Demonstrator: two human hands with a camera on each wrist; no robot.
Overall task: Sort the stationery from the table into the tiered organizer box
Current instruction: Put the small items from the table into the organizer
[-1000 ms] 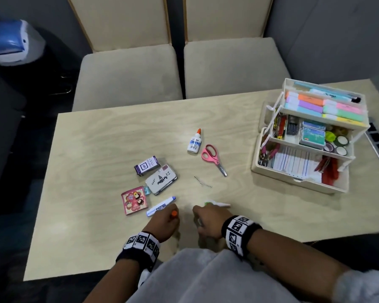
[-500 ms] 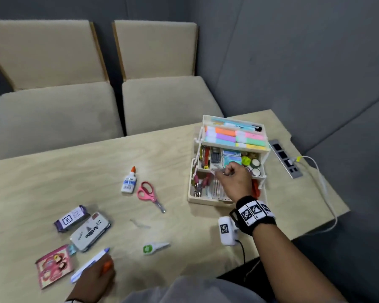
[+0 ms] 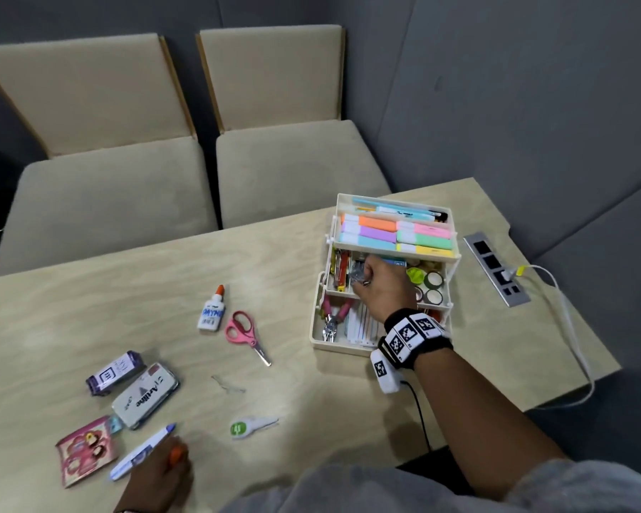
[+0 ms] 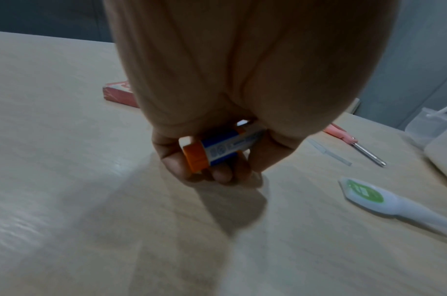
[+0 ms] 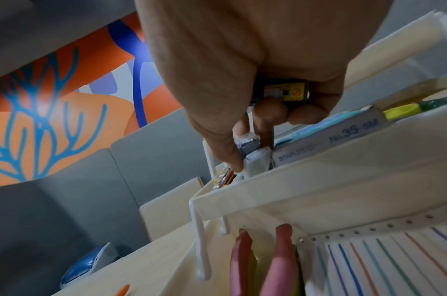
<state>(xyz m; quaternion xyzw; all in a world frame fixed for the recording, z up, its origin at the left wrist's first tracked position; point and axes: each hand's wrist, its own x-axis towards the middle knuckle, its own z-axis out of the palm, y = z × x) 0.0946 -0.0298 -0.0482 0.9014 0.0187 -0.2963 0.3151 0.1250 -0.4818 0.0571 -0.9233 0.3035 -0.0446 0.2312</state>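
The tiered organizer box (image 3: 382,344), cream plastic with three stepped trays, is set near the right edge of the pale wood-grain tabletop (image 3: 89,290). The right hand (image 3: 380,286) is held over the middle tray, thumb and forefinger pinched on a small clear-wrapped metallic packet (image 5: 247,145); a dark, yellow-labelled item (image 5: 280,93) is curled under the remaining fingers. A cardboard staples box (image 5: 328,140) lies in the same tray. The left hand (image 3: 156,479), at the near edge, is clenched around a cylindrical orange-capped glue stick (image 4: 217,149). Left lying on the tabletop: pink-handled scissors (image 3: 243,333), white glue bottle (image 3: 211,312), white pen (image 3: 141,451), flat metal tin (image 3: 145,399), purple box (image 3: 113,372), green-and-white correction tape (image 3: 248,426).
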